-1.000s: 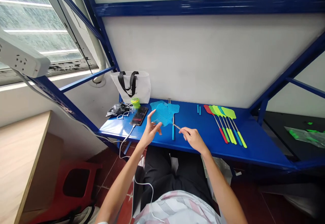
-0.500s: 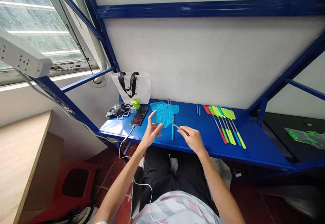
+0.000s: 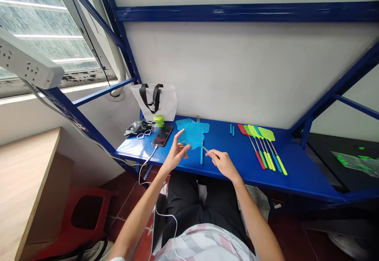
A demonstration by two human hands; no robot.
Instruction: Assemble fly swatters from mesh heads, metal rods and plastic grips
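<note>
Left hand: your left hand grips the blue swatter head by its edge, just above the worktop.
Right hand: your right hand is pinching the thin rod at the head's 5 o'clock.
Around: a loose blue handle lies between your hands, finished swatters at 3 o'clock, phone at 9.

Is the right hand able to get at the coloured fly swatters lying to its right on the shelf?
Probably yes: only bare shelf lies between the right hand and the coloured fly swatters, though it already pinches a thin rod.
</note>
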